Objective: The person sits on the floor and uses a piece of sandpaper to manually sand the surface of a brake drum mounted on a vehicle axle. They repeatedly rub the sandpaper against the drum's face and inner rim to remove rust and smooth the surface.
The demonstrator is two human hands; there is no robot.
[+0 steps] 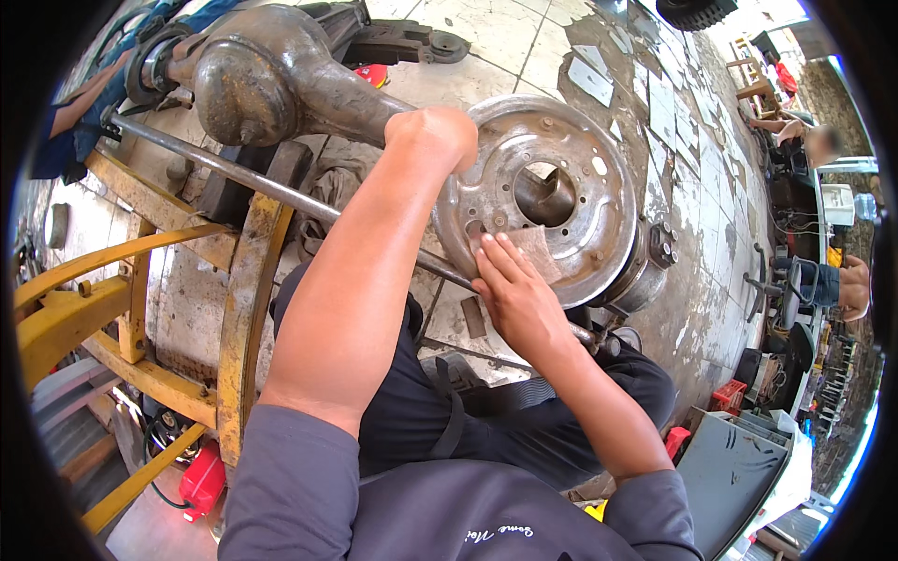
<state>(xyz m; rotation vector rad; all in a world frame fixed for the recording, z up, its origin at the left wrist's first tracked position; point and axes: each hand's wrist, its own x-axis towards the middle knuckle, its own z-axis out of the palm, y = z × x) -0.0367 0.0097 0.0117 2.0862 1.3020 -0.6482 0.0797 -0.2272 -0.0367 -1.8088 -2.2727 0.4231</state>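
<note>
Two bare hands are at a round, worn metal disc with a large hole at its centre; the right hand (520,288) lies flat over a brownish pad (537,252), its fingers stretched out and close together, the fingertips on the pad's left part; the pad rests against the lower face of the disc (587,222), just below the hole, so that its far edge shows past the fingers; the left hand (432,133) is bent at the wrist by the upper left rim of the disc, its fingers hidden, and I cannot tell whether they grip anything.

The disc stands at the end of a rusty axle (341,98), whose rounded housing bulges at the upper left; a long metal rod (234,173) runs slantwise below the axle, passing behind the left forearm and on under the right hand; a small brown strip (473,318) lies on the tiled floor (706,220), near the right hand and to its left; a chipped yellow frame (251,313) fills the left side, with a red object (202,481) low beside it; two other people sit far off at the right, near a cluttered counter.
</note>
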